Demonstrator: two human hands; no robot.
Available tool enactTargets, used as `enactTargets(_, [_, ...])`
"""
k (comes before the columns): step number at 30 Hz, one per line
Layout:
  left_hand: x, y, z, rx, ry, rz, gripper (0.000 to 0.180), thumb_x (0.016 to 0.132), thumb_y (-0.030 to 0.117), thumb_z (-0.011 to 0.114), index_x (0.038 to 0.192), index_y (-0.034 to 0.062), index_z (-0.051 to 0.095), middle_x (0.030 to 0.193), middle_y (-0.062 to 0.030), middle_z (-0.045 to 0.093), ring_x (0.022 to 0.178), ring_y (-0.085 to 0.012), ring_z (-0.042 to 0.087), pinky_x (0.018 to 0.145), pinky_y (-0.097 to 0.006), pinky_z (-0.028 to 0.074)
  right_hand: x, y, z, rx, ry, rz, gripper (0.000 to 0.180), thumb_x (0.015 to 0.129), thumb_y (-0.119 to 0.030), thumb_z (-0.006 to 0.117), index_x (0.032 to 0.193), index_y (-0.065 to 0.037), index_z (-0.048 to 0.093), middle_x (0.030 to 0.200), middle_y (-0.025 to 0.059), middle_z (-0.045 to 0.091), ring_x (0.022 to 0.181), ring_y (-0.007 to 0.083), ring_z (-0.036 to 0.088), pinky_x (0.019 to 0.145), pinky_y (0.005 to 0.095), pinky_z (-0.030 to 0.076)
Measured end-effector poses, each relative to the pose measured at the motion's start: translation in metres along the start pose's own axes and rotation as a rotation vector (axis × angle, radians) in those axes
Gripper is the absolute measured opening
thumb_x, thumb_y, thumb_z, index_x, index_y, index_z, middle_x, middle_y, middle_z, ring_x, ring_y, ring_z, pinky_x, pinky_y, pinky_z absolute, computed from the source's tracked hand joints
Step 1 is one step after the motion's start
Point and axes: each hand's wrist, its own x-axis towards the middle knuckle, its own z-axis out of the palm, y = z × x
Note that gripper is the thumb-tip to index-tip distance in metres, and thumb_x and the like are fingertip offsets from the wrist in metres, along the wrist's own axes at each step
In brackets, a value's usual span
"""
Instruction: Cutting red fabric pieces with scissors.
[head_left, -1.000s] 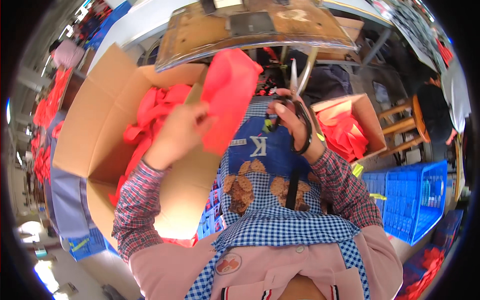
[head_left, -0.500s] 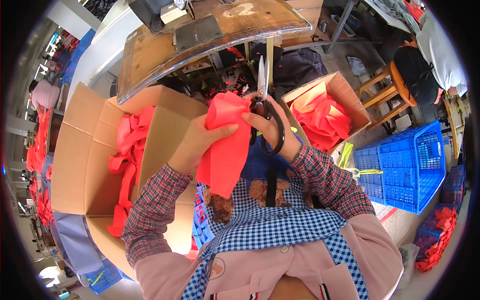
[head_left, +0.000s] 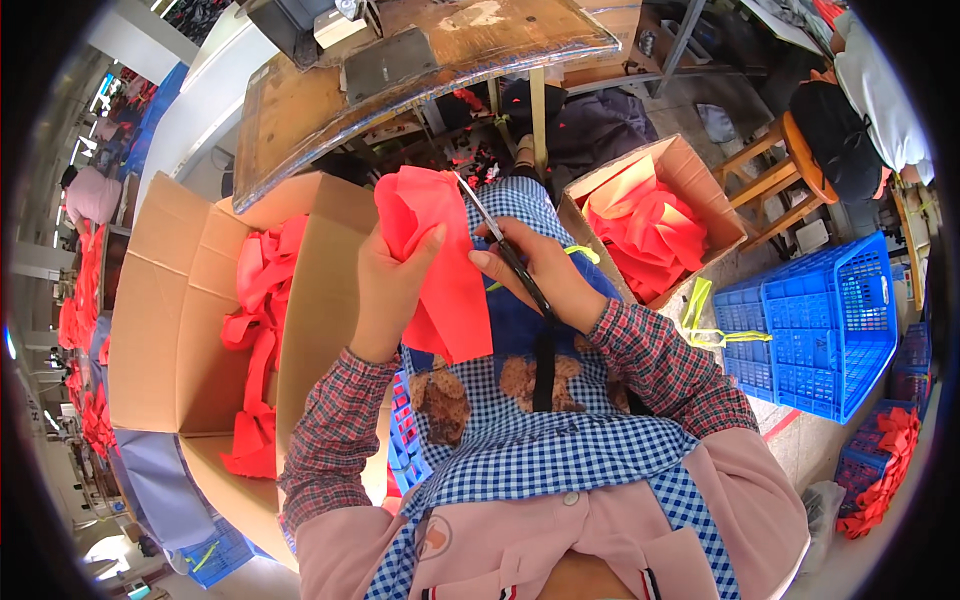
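Note:
A folded piece of red fabric (head_left: 445, 300) hangs over my lap, gripped near its upper left side by my left hand (head_left: 397, 275). My right hand (head_left: 540, 265) is closed round the black handles of a pair of scissors (head_left: 510, 252). Their metal blades slant up and to the left, with the tip beside the fabric's upper right edge. Seen nearly edge-on, the blades do not show whether they are spread. My right fingertips are close to the fabric's right edge; whether they touch it I cannot tell.
On the left, a large cardboard box (head_left: 150, 310) holds red fabric strips (head_left: 262, 345). A smaller box (head_left: 690, 165) with more red fabric (head_left: 650, 235) stands at right, near a blue crate (head_left: 800, 335) and a wooden stool (head_left: 800, 165). Ahead is a worn wooden table (head_left: 300, 110).
The scissors have swung from pointing upward to slanting left beside the fabric. My left hand has moved slightly left with the fabric, which has been raised a little.

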Motion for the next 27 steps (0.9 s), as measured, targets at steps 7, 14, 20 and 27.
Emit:
enactTargets(7, [-0.003,-0.002,0.004,0.108,-0.015,0.047,0.024,0.089,0.013,0.069,0.107,-0.0002,0.061,0.097,-0.0022,0.066,0.086,-0.0087,0.061,0.075,-0.025,0.050,0.000,-0.005,0.001,-0.002,-0.001,0.024,0.035,0.088,-0.034,0.070,0.100,-0.003,0.058,0.065,0.0070,0.052,0.058,0.0125,0.047,0.057,0.0284,0.043])
enactTargets(14, [-0.003,0.000,0.003,0.104,-0.041,0.031,0.024,0.089,0.013,0.068,0.108,-0.0007,0.061,0.097,-0.0027,0.066,0.087,-0.0091,0.061,0.076,-0.025,0.050,0.000,0.002,0.002,0.107,-0.025,0.103,0.034,0.089,-0.036,0.069,0.101,-0.005,0.061,0.061,0.0009,0.050,0.057,0.0053,0.044,0.053,0.0243,0.037])
enactTargets(20, [-0.002,0.001,0.000,0.111,-0.057,0.007,0.024,0.089,0.013,0.069,0.107,-0.0005,0.061,0.095,-0.0016,0.066,0.085,-0.0080,0.061,0.075,-0.025,0.050,-0.001,0.002,-0.001,0.094,-0.012,0.069,0.033,0.089,-0.035,0.069,0.094,-0.003,0.064,0.060,-0.0013,0.047,0.058,0.0046,0.043,0.052,0.0242,0.036])
enactTargets(27, [0.002,0.003,-0.006,0.137,-0.102,-0.043,0.024,0.089,0.015,0.069,0.104,-0.0005,0.061,0.091,-0.0010,0.066,0.082,-0.0073,0.060,0.073,-0.025,0.050,-0.005,0.004,-0.006,0.106,-0.039,0.045,0.036,0.089,-0.037,0.068,0.094,-0.001,0.064,0.061,0.0003,0.047,0.059,0.0073,0.042,0.054,0.0253,0.037])
